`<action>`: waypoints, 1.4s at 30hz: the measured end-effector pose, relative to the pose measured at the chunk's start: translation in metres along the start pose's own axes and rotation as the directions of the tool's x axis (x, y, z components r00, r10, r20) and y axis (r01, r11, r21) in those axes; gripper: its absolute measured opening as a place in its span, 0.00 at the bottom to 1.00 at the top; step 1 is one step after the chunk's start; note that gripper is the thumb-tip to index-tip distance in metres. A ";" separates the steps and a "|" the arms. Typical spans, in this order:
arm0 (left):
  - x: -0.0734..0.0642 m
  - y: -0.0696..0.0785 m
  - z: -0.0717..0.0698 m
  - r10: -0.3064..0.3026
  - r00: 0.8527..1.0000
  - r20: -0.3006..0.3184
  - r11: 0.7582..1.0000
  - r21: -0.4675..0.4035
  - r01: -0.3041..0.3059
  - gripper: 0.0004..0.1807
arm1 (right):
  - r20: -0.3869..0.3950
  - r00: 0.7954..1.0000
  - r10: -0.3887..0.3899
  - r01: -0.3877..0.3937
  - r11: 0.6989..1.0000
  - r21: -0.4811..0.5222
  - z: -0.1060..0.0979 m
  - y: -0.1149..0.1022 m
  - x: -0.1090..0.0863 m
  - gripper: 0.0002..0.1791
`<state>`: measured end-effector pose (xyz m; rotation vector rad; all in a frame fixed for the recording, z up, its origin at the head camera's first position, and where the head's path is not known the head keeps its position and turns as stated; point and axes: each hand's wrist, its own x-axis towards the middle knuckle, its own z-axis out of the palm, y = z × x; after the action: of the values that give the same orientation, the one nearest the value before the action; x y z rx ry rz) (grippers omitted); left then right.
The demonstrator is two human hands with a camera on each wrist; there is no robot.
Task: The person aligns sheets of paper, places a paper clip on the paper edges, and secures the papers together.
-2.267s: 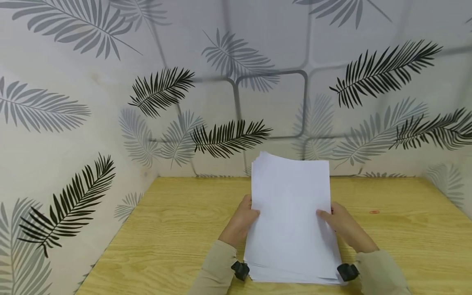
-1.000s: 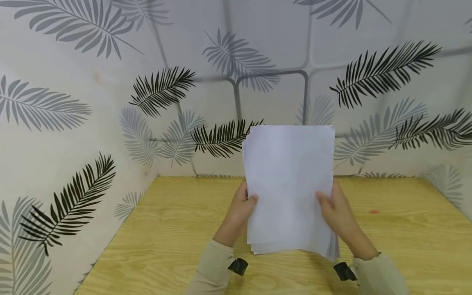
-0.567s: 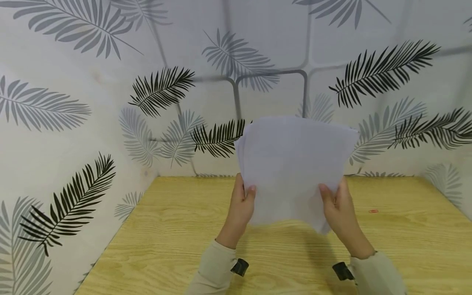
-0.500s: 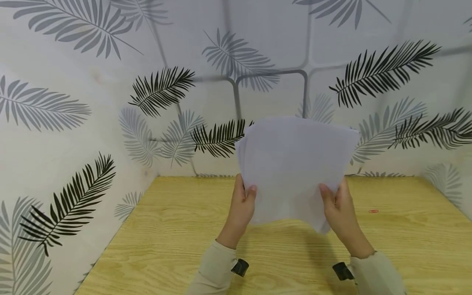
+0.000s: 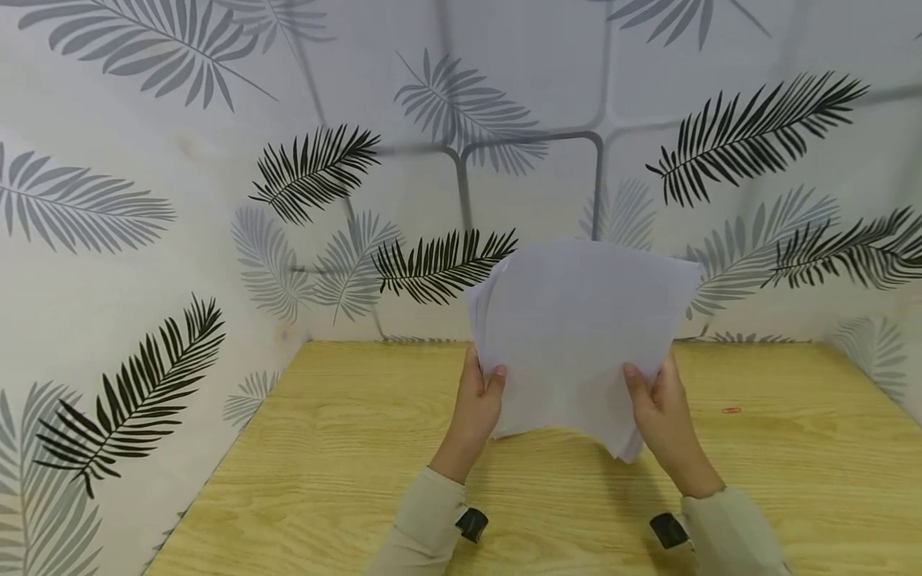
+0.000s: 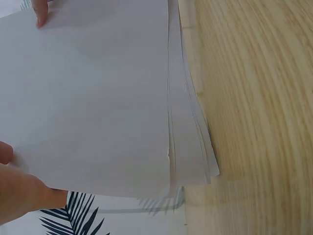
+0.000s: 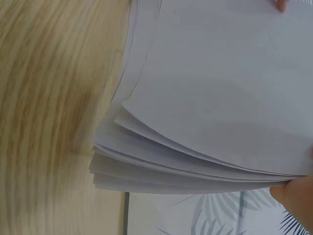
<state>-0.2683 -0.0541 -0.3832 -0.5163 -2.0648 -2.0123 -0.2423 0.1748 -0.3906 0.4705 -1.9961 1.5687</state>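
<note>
A stack of white paper (image 5: 576,328) is held up off the table, bowed, its sheets fanned unevenly along the edges. My left hand (image 5: 475,404) grips its left edge, thumb on the front face and fingers behind. On the opposite edge my right hand (image 5: 663,408) pinches the sheets the same way. The right wrist view shows the lower sheets (image 7: 171,147) spread apart in layers at the corner. In the left wrist view, the lower edge of the paper (image 6: 190,122) is stepped, with a few sheets jutting past the front one. Fingers behind the stack are mostly hidden.
The wooden table (image 5: 324,448) stretches beneath both hands. A small red paper clip (image 5: 731,410) lies on it to the right. Behind stands a wall covering (image 5: 418,184) with a leaf pattern. Each beige sleeve carries a black wrist camera (image 5: 473,525).
Earlier the stack's lower edge was near the table; both hands have since lifted it and bent the sheets into a bow. Over the last half second the stack's top has dipped slightly.
</note>
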 end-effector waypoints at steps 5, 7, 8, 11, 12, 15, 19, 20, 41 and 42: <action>0.002 -0.005 0.001 -0.015 1.000 -0.005 1.000 -0.016 0.014 0.24 | 0.010 1.000 0.003 -0.003 0.999 0.034 0.001 0.003 -0.001 0.22; 0.002 -0.006 0.001 -0.018 1.000 -0.003 1.000 -0.021 0.018 0.24 | 0.008 1.000 0.002 -0.003 0.999 0.037 0.001 0.004 -0.002 0.22; 0.002 -0.007 0.002 -0.020 1.000 -0.001 1.000 -0.023 0.020 0.24 | 0.008 1.000 0.002 -0.002 0.999 0.038 0.001 0.004 -0.002 0.22; 0.002 -0.009 0.002 -0.022 1.000 -0.004 1.000 -0.016 0.022 0.21 | 0.008 1.000 0.006 -0.006 0.999 0.034 0.001 0.005 -0.002 0.21; 0.002 -0.010 0.002 -0.026 1.000 -0.006 1.000 -0.016 0.026 0.20 | 0.009 1.000 0.009 -0.009 0.999 0.034 0.001 0.005 -0.002 0.22; 0.002 -0.011 0.003 -0.032 0.999 -0.014 0.999 0.005 0.032 0.17 | 0.015 0.999 0.029 -0.030 0.999 0.035 0.001 0.007 -0.002 0.22; 0.001 -0.014 0.004 -0.060 0.998 -0.021 0.998 0.027 0.061 0.16 | 0.026 0.998 0.063 -0.063 0.998 0.007 0.000 0.009 -0.003 0.23; 0.001 -0.014 0.004 -0.072 0.997 -0.022 0.997 0.028 0.072 0.15 | 0.028 0.997 0.069 -0.069 0.998 -0.003 0.000 0.010 -0.003 0.23; 0.002 -0.020 0.002 -0.243 0.970 0.001 0.969 -0.032 0.243 0.22 | 0.030 0.979 0.200 -0.196 0.975 -0.107 -0.005 0.010 -0.001 0.27; 0.001 -0.020 0.001 -0.251 0.968 0.008 0.967 -0.032 0.251 0.22 | 0.037 0.980 0.194 -0.190 0.977 -0.098 -0.006 0.010 0.000 0.27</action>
<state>-0.2771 -0.0528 -0.4010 -0.2743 -2.1991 -2.1854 -0.2465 0.1826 -0.3972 0.2858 -2.1954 1.5800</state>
